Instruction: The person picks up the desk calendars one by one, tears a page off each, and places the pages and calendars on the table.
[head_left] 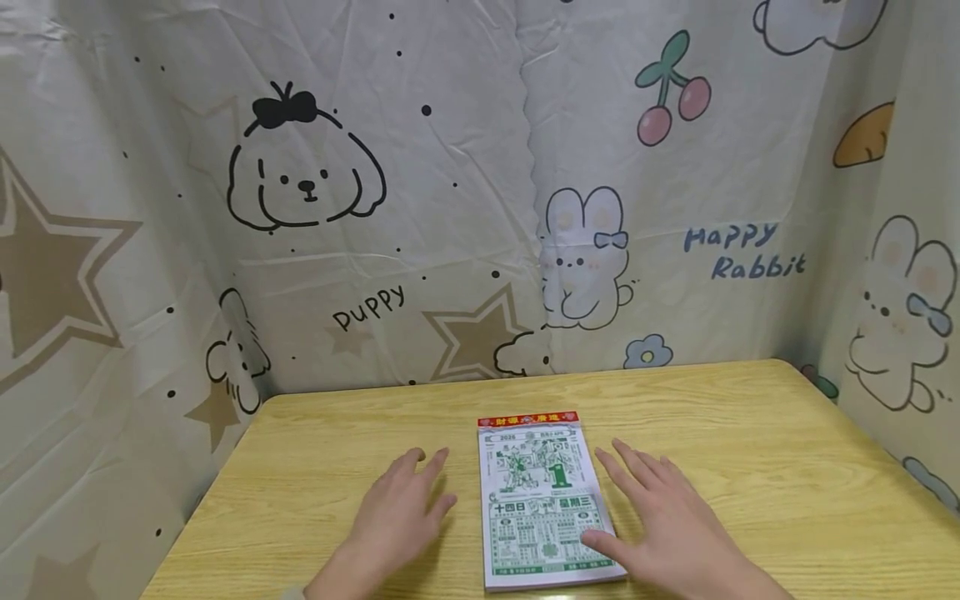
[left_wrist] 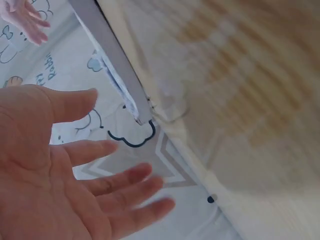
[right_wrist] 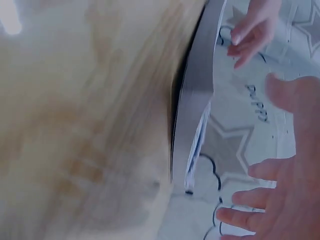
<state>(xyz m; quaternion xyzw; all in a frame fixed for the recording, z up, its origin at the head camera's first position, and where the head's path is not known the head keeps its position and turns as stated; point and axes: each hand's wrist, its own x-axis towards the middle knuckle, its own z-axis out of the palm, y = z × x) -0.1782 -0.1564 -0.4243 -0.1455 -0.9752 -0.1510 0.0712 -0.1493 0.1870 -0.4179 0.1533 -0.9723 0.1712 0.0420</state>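
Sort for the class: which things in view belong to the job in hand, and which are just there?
Job in hand:
calendar, lying between the hands
left hand, open
right hand, open

Just there:
table, under the calendar
curtain, behind

Creased curtain (head_left: 465, 50) across the back, and there's a printed puppy (head_left: 307, 185) with a black bow (head_left: 285, 109), pink cherries (head_left: 655, 126) to its right, a rabbit (head_left: 583, 267) below them, a blue flower (head_left: 648, 352) just above the wood-grained bench (head_left: 322, 450).
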